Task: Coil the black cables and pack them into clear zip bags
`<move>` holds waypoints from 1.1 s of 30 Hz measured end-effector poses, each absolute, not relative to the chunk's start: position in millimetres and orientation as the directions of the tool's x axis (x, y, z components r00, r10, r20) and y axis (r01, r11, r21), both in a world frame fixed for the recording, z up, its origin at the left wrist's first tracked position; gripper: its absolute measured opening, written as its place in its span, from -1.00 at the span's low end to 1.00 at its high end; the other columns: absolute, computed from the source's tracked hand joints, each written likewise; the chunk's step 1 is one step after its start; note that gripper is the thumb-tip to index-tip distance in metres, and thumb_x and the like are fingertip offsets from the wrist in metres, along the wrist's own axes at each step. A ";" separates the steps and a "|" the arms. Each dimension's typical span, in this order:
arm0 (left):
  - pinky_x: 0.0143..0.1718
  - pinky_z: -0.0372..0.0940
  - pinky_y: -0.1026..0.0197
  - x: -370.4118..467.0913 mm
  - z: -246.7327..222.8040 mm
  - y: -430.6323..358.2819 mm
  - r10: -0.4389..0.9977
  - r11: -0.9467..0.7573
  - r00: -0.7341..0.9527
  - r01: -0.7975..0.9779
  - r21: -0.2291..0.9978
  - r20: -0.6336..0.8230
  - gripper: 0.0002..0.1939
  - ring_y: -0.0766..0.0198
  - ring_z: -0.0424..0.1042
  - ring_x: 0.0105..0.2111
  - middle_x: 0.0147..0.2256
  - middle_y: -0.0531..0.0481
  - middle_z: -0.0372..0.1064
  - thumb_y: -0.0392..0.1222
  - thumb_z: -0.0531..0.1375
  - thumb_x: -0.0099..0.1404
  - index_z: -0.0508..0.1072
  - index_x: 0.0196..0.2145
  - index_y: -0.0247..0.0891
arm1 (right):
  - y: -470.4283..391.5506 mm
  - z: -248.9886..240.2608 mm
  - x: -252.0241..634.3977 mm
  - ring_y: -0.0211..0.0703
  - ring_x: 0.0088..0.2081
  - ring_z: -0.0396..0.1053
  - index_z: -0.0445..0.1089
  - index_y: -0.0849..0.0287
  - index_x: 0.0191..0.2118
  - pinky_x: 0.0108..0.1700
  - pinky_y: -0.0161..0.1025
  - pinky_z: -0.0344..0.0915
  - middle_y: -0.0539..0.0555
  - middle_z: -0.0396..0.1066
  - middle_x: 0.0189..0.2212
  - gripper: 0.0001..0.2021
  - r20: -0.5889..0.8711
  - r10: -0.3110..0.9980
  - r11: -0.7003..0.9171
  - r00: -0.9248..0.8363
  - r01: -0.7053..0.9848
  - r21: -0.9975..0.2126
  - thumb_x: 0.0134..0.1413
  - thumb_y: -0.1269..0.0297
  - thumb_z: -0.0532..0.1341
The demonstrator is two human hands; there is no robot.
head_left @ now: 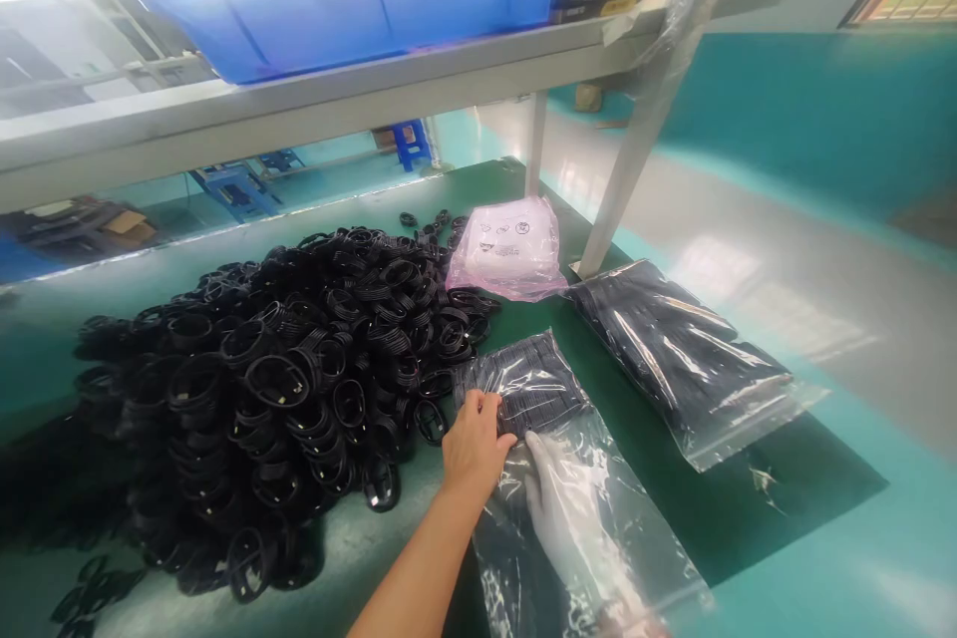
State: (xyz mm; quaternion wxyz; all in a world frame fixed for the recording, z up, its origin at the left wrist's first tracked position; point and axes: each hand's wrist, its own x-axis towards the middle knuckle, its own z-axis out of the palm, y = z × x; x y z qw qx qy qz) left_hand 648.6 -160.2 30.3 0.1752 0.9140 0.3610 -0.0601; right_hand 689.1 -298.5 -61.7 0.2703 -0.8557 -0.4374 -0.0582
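Note:
A clear plastic bag (628, 508) lies on the table, its far end filled with rows of black coiled cables (534, 379). My bare left hand (477, 439) rests on the bag's left side by the cables, fingers bent over the film; whether it pinches anything is hidden. My right hand (557, 498), in a white glove, is inside the bag, seen through the film, its fingertips at the near edge of the packed cables. To the left spreads a large heap of black coiled cables (299, 389).
A filled clear bag (673, 349) lies at the right, beside a shelf post (635, 140). Behind my hands sits a pinkish bag (508, 249). A shelf beam (336, 110) with a blue bin (374, 0) crosses above the table.

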 end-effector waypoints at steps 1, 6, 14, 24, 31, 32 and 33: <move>-0.33 0.21 0.28 648.1 30.9 -159.9 0.636 -0.681 0.734 0.679 0.276 -0.237 -0.59 0.23 0.29 -0.11 -0.04 0.05 0.11 -0.16 0.20 0.13 0.20 -0.06 -0.06 | -299.0 -60.9 689.7 0.04 -0.02 0.29 0.05 0.16 0.16 -0.06 0.02 0.27 0.19 0.31 0.00 -0.55 0.337 0.716 -0.466 0.611 0.778 -0.420 0.13 0.37 0.00; -0.32 0.21 0.27 648.9 34.4 -157.8 0.621 -0.687 0.738 0.674 0.272 -0.262 -0.59 0.25 0.31 -0.13 -0.04 0.05 0.11 -0.16 0.19 0.14 0.20 -0.04 -0.03 | -303.4 -53.6 694.0 0.00 -0.05 0.31 0.09 0.09 0.16 -0.11 -0.08 0.31 0.16 0.28 0.02 -0.51 0.255 0.757 -0.471 0.602 0.773 -0.426 0.07 0.40 0.02; -0.34 0.22 0.25 649.5 32.1 -156.8 0.620 -0.696 0.740 0.673 0.251 -0.262 -0.59 0.22 0.28 -0.11 -0.04 0.04 0.11 -0.16 0.19 0.13 0.20 -0.06 -0.06 | -300.9 -45.6 694.6 0.14 -0.13 0.34 0.17 -0.05 0.12 -0.23 0.01 0.29 0.21 0.29 0.01 -0.53 0.172 0.775 -0.573 0.608 0.791 -0.215 0.05 0.35 0.06; -0.32 0.22 0.26 652.3 42.0 -153.3 0.620 -0.674 0.741 0.672 0.307 -0.258 -0.56 0.24 0.36 -0.19 -0.05 0.03 0.18 -0.14 0.20 0.13 0.22 -0.03 -0.08 | -309.9 -64.5 699.5 0.02 -0.12 0.35 0.22 -0.05 0.09 -0.20 -0.07 0.30 0.14 0.26 0.06 -0.60 0.221 0.775 -0.528 0.592 0.799 -0.287 0.11 0.28 0.04; -0.14 0.25 0.23 600.6 39.2 -145.6 0.660 -0.671 0.748 0.627 0.395 -0.066 -0.71 0.26 0.31 -0.09 -0.03 0.05 0.29 -0.27 -0.05 0.30 0.32 -0.07 -0.11 | -313.2 -53.1 693.6 -0.05 -0.15 0.33 0.22 0.03 0.08 -0.14 -0.05 0.27 0.07 0.36 -0.07 -0.61 0.268 0.817 -0.427 0.510 0.848 -0.312 0.11 0.35 0.01; -0.06 0.23 0.18 597.3 33.9 -146.9 0.622 -0.724 0.783 0.583 0.369 -0.016 -0.68 0.22 0.25 -0.01 0.01 0.04 0.28 -0.28 -0.04 0.30 0.30 -0.02 -0.11 | -311.5 -48.6 691.6 -0.04 -0.16 0.33 0.20 0.01 0.09 -0.14 -0.04 0.26 0.07 0.36 -0.06 -0.59 0.248 0.830 -0.424 0.500 0.853 -0.304 0.10 0.35 0.02; 0.04 0.16 0.12 596.1 27.8 -148.7 0.564 -0.783 0.825 0.522 0.338 0.030 -0.64 0.18 0.17 0.07 0.07 0.04 0.24 -0.28 -0.03 0.30 0.26 0.04 -0.11 | -309.4 -44.8 689.9 -0.03 -0.15 0.32 0.17 0.00 0.12 -0.15 -0.04 0.26 0.07 0.35 -0.06 -0.56 0.225 0.840 -0.423 0.494 0.856 -0.299 0.09 0.34 0.03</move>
